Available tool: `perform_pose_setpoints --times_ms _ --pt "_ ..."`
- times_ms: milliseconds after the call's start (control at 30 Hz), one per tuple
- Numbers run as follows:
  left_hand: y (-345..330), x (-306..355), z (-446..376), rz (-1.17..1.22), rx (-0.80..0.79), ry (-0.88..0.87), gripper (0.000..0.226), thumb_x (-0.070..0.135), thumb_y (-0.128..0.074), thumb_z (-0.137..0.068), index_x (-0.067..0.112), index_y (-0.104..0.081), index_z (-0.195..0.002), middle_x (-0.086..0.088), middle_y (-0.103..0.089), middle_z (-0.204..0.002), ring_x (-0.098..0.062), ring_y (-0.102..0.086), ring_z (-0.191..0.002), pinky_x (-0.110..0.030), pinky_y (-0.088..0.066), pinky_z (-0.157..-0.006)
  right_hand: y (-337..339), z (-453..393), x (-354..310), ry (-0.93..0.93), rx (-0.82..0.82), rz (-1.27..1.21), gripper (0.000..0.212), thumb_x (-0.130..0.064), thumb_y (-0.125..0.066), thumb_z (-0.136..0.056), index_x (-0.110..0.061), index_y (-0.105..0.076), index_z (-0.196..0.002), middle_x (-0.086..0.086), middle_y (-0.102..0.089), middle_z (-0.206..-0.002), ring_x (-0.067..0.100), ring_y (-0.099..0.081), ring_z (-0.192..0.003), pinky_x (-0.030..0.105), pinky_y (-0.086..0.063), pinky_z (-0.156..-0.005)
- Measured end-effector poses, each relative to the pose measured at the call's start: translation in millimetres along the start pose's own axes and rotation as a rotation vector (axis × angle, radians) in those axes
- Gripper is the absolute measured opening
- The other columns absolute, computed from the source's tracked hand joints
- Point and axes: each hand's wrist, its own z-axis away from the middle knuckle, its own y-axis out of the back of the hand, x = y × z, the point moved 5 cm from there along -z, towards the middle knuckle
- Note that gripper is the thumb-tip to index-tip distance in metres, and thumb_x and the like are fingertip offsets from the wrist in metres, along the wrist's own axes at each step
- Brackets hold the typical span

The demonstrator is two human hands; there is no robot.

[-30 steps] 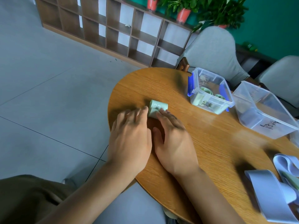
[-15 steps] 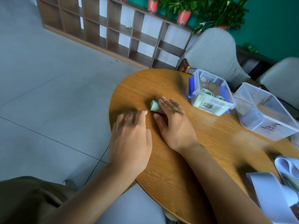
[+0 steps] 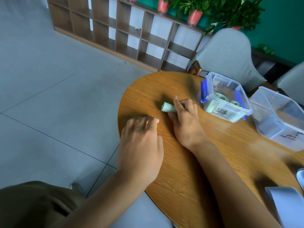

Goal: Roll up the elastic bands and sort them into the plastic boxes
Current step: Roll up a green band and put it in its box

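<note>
The right hand (image 3: 184,116) grips the green roll (image 3: 167,108) on the table (image 3: 189,170), near its left edge; the left hand (image 3: 139,145) rests flat, fingers loose, holding nothing. If the grip slackens on the way to the blue-clipped box (image 3: 225,99), the elastic will likely spring open. Both that box and the clear box (image 3: 278,119) carry handwritten black characters, too small to read.
</note>
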Motion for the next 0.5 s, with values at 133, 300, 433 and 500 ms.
perform_pose_setpoints --times_ms 133,300,433,500 --pt "-0.2 -0.1 -1.4 0.032 -0.004 -0.004 0.049 0.026 -0.028 -0.091 0.016 -0.063 -0.125 0.0 -0.068 -0.118 -0.025 -0.057 -0.114 -0.042 -0.052 -0.094 2.0 0.1 1.8 0.004 0.107 -0.055 0.057 -0.019 -0.055 -0.102 -0.01 -0.036 -0.154 0.012 -0.051 -0.122 0.028 -0.041 -0.112 0.039 -0.035 -0.107" --pt "3.7 -3.4 -7.4 0.132 0.006 0.032 0.038 0.038 -0.048 -0.1 0.019 -0.059 -0.131 0.002 -0.068 -0.121 -0.019 -0.058 -0.114 -0.038 -0.053 -0.092 7.5 3.4 -0.4 0.021 0.135 -0.167 0.046 -0.011 -0.052 -0.102 -0.012 -0.044 -0.147 0.007 -0.056 -0.126 0.023 -0.043 -0.116 0.031 -0.035 -0.106" --pt "7.2 -13.6 -16.5 0.284 0.012 0.063 0.047 0.048 -0.054 -0.097 0.024 -0.053 -0.137 0.009 -0.064 -0.13 -0.009 -0.058 -0.117 -0.024 -0.05 -0.091 12.2 9.6 -8.1 0.037 0.085 -0.309 0.038 -0.012 -0.049 -0.103 -0.018 -0.047 -0.141 -0.006 -0.05 -0.121 0.012 -0.045 -0.118 0.018 -0.033 -0.102" --pt "9.2 -20.6 -21.1 0.368 0.025 0.091 0.05 0.049 -0.057 -0.095 0.027 -0.052 -0.139 0.013 -0.062 -0.131 -0.003 -0.058 -0.115 -0.011 -0.045 -0.086 13.1 13.0 -14.7 0.058 0.06 -0.372 0.035 -0.016 -0.048 -0.104 -0.021 -0.048 -0.139 -0.004 -0.052 -0.123 0.008 -0.047 -0.119 0.021 -0.037 -0.105"
